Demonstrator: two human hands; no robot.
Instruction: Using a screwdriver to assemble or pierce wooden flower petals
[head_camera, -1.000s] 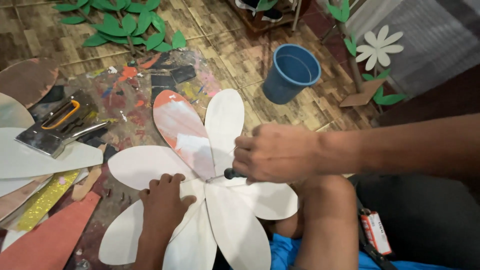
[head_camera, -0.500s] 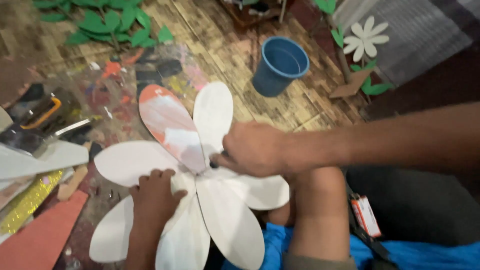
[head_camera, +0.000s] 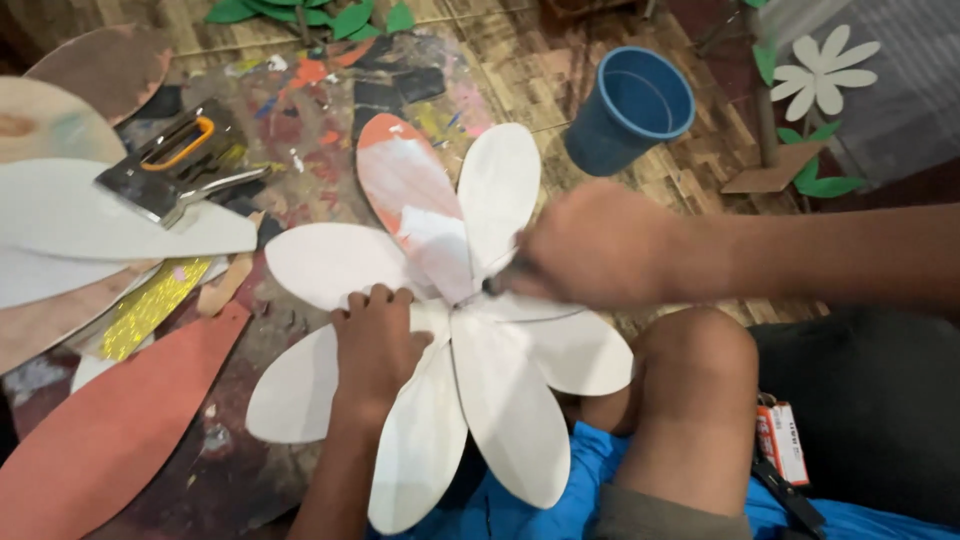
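Head view: my right hand, gripping a dark tool, has blurred; left hand stays flat on the paper flower; blue cup at one o'clock.

- A big paper flower is lying flat on the messy floor. It is spreading out many long white petals from its middle, like a star.
- One petal at the top is looking different. It is showing orange at the tip and edges, with smudgy white over it.
- A small crumpled white piece is sitting near the middle, just under that orange petal.
- The lower petals are reaching over a blue cloth and lying beside a bent knee.
- A thin dark tool is touching the flower's middle. It is blurry, so its kind is hard to tell.
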